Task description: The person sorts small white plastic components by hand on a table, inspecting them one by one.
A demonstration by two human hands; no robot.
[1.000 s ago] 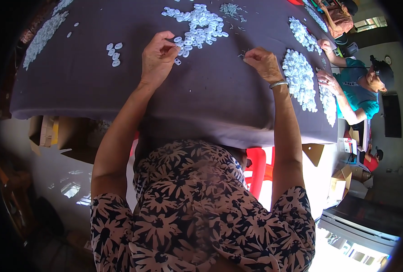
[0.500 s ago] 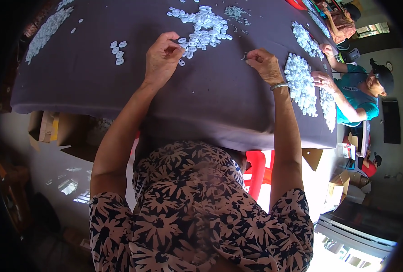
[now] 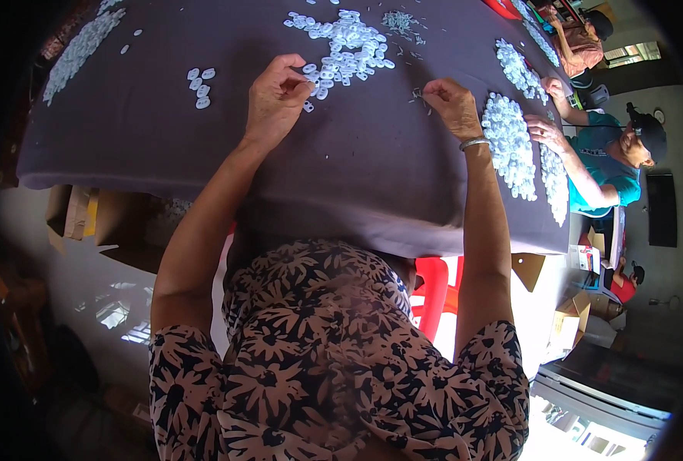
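Observation:
My left hand (image 3: pixel 274 98) is closed in a pinch at the near left edge of a pile of white oval pieces with holes (image 3: pixel 349 50). What its fingertips hold is hidden. Just below those fingertips lies a single white oval piece (image 3: pixel 308 107). To the right, my right hand (image 3: pixel 452 107), with a bangle at the wrist, has thumb and fingers pressed together. Beside its fingertips are a few tiny slender pieces (image 3: pixel 416 94); whether one is in the pinch is too small to tell. A heap of similar slender grey pieces (image 3: pixel 397 21) lies farther back.
A dark cloth (image 3: pixel 165 146) covers the table. Several white ovals (image 3: pixel 202 87) form a small group at left, with a long white heap (image 3: pixel 84 54) beyond. At right lies a larger white heap (image 3: pixel 508 146); a co-worker in a teal shirt (image 3: pixel 606 169) reaches toward it.
My right hand has shifted slightly right, away from the tiny slender pieces, which show more plainly now. My left hand stays almost in place.

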